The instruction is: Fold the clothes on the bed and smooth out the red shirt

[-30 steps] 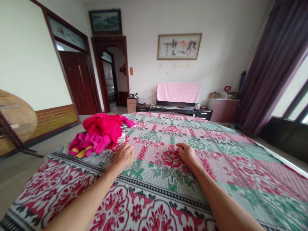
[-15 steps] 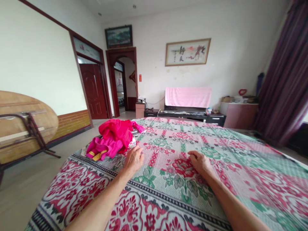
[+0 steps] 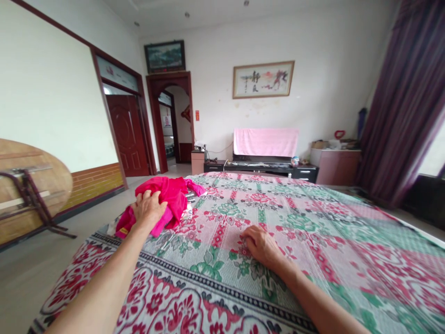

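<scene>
A heap of bright pink and red clothes (image 3: 177, 195) lies at the left edge of the patterned bedspread (image 3: 222, 250). On top of that heap rests my left hand (image 3: 149, 208), its fingers apart and slightly bent over the cloth. A yellow-marked patch of the pink clothing shows below the wrist, while the fabric under the palm is hidden. My right hand (image 3: 260, 245) is over the middle of the bedspread, fingers curled in loosely with nothing visible in them.
A round folding table (image 3: 31, 185) with metal legs leans at the left. Along the far wall, a low black cabinet (image 3: 257, 170) stands beneath something draped with a pink cloth (image 3: 266, 141). Purple curtains (image 3: 392, 102) hang at the right.
My left hand has moved left from the bedspread onto the pink clothes, its fingers spreading. My right hand has shifted left across the bedspread. The view has turned slightly right.
</scene>
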Tool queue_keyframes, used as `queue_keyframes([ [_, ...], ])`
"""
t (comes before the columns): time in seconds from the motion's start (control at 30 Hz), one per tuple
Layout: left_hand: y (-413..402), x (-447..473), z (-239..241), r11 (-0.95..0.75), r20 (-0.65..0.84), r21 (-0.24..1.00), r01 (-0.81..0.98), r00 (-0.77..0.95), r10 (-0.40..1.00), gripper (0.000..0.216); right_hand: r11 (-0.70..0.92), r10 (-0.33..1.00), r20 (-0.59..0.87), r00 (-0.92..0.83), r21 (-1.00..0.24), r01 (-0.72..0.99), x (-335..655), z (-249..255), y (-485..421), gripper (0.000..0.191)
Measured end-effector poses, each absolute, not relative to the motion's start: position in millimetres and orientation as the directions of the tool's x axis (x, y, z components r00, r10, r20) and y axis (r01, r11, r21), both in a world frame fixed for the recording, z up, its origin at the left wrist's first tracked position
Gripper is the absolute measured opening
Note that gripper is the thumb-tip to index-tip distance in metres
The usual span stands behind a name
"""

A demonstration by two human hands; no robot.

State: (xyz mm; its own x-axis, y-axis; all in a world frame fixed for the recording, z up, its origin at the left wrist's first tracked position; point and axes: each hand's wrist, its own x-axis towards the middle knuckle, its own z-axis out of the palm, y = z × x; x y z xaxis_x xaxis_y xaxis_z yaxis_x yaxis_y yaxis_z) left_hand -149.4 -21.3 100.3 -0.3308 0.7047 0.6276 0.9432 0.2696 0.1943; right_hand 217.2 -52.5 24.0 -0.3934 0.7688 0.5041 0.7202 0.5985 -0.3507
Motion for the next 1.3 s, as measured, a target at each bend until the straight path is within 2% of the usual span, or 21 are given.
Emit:
queue_keyframes([
  [0.07,-16.6,-152.3,104.5,0.239,0.644,0.191,0.952,-0.305,0.701,0.033,0.579,0.785,0.512,-0.35,-0.402,0.709,219.0,22.7,-49.3,0.028],
  [0.17,-12.4,-133.6,113.3,0.132,0.705,0.2,0.971,-0.237,0.669,0.03,0.493,0.843,0.499,-0.203,-0.561,0.665,223.2,20.0,-40.3,0.023],
  [0.27,-14.9,-82.4,113.5,-0.035,0.676,0.275,0.961,-0.168,0.718,0.031,0.37,0.902,0.431,0.036,-0.811,0.453,230.3,17.8,-31.4,0.023],
  [0.33,-21.6,-38.7,105.1,-0.187,0.615,0.332,0.925,-0.062,0.786,0.03,0.304,0.914,0.358,0.191,-0.915,0.265,237.3,18.2,-28.5,0.031],
  [0.4,-31.0,0.7,93.3,-0.357,0.538,0.433,0.828,0.08,0.839,0.03,0.28,0.894,0.312,0.32,-0.949,0.144,245.9,20.2,-28.8,0.04],
  [0.47,-39.6,25.3,84.4,-0.546,0.42,0.547,0.634,0.357,0.834,0.033,0.283,0.859,0.298,0.416,-0.954,0.099,254.8,22.9,-30.9,0.043],
  [0.53,-43.1,29.8,81.7,-0.569,0.36,0.65,0.504,0.455,0.815,0.044,0.279,0.839,0.287,0.463,-0.956,0.086,262.0,24.8,-32.7,0.043],
  [0.57,-42.2,24.9,82.3,-0.545,0.361,0.671,0.502,0.421,0.832,0.046,0.271,0.835,0.28,0.473,-0.958,0.089,264.6,25.1,-33.1,0.043],
  [0.67,-31.1,-7.2,83.0,-0.394,0.452,0.597,0.699,0.112,0.885,0.036,0.241,0.853,0.285,0.436,-0.958,0.155,266.6,24.0,-32.4,0.043],
  [0.73,-21.8,-31.5,75.8,-0.225,0.471,0.504,0.834,-0.047,0.881,0.029,0.229,0.87,0.333,0.363,-0.926,0.3,263.9,22.9,-31.6,0.04],
  [0.8,-15.0,-50.0,61.8,-0.112,0.453,0.444,0.889,-0.115,0.884,0.027,0.224,0.88,0.391,0.27,-0.843,0.489,259.5,22.9,-32.0,0.034],
  [0.9,-10.4,-62.5,39.1,-0.102,0.445,0.376,0.921,-0.083,0.891,0.03,0.232,0.894,0.426,0.138,-0.705,0.67,251.3,25.8,-35.5,0.03],
  [1.07,-6.8,-61.3,23.9,-0.121,0.435,0.305,0.945,-0.025,0.9,0.051,0.311,0.897,0.441,-0.028,-0.585,0.749,233.6,31.7,-43.0,0.035],
  [1.17,-5.3,-62.2,21.1,-0.124,0.453,0.277,0.953,-0.016,0.891,0.045,0.333,0.889,0.448,-0.09,-0.5,0.8,223.7,30.6,-44.3,0.034],
  [1.23,-5.5,-64.3,19.8,-0.162,0.476,0.256,0.953,0.021,0.879,0.033,0.365,0.889,0.44,-0.124,-0.519,0.773,220.8,29.2,-43.1,0.029],
  [1.3,-6.6,-65.7,21.0,-0.174,0.494,0.265,0.948,0.021,0.869,0.028,0.372,0.902,0.422,-0.093,-0.648,0.664,222.2,29.3,-40.4,0.031],
])
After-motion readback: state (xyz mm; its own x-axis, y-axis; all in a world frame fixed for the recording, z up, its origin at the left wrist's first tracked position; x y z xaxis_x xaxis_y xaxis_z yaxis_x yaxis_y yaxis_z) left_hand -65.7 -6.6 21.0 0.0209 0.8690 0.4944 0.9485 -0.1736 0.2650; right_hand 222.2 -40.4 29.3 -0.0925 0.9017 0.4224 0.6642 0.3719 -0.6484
